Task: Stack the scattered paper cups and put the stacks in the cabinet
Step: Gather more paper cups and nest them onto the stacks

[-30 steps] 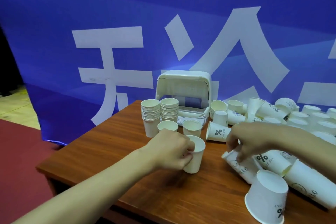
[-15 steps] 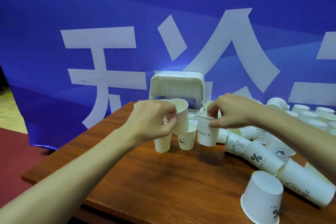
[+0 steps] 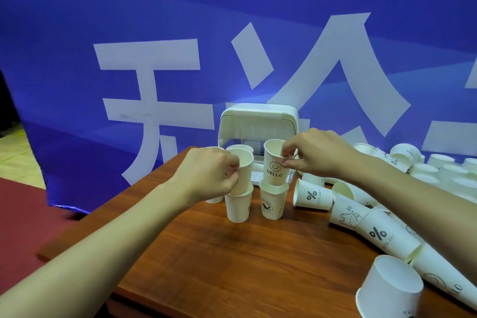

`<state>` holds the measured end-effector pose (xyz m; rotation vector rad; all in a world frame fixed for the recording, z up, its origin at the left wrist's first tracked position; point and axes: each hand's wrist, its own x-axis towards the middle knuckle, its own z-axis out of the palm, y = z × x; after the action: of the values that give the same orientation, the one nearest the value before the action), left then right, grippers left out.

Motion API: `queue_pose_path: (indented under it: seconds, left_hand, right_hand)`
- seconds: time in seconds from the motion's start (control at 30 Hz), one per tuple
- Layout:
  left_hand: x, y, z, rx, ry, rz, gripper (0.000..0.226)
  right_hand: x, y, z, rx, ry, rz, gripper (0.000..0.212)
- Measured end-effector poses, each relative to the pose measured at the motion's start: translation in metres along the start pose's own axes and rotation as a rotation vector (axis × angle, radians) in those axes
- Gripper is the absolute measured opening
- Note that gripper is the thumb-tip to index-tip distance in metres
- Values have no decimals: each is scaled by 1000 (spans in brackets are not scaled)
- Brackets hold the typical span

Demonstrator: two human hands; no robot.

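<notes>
This is looking like an event hall or exhibition booth: a blue banner [image 3: 77,33] with huge white characters is hanging at twelve o'clock, and red carpet [image 3: 18,214] is lying at eight o'clock.

1. Brown wooden table [image 3: 232,261].
2. White cabinet [image 3: 258,116] stands at its far edge.
3. Plain cup [image 3: 237,208] and printed cup [image 3: 271,205] stand upright, side by side, mid-table.
4. Tipped cups [image 3: 313,196] lie scattered on the right.
5. Upturned cup [image 3: 389,289] sits at the near right.
6. Possibly a stack [image 3: 214,199] on the left, mostly hidden.

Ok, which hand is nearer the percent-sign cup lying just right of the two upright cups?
Right. The right hand is just above the percent-sign cup; the left hand sits beyond the upright cups.
</notes>
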<state>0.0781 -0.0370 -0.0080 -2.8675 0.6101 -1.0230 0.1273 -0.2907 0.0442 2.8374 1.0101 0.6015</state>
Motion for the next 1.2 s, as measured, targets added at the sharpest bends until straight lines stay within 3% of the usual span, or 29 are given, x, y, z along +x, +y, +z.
queue_pose_path:
  seconds: [0.33, 0.6, 0.83, 1.1, 1.2]
  left_hand:
    - [1, -2, 7, -26, 55, -50, 24]
    - [-6, 2, 28, 29, -229, -19, 30]
    - [-10, 2, 51, -148, -440, -63, 31]
    - [-7, 4, 49, -126, -506, -82, 15]
    - [-5, 11, 43, -106, -478, -86, 21]
  right_hand:
    - [1, -5, 19, -15, -58, -10, 19]
    - [4, -11, 36, 69, -178, -10, 29]
    - [6, -15, 56, 109, -380, -23, 28]
    - [12, -14, 65, 108, -413, 1, 29]
    - [8, -11, 62, 84, -391, 5, 38]
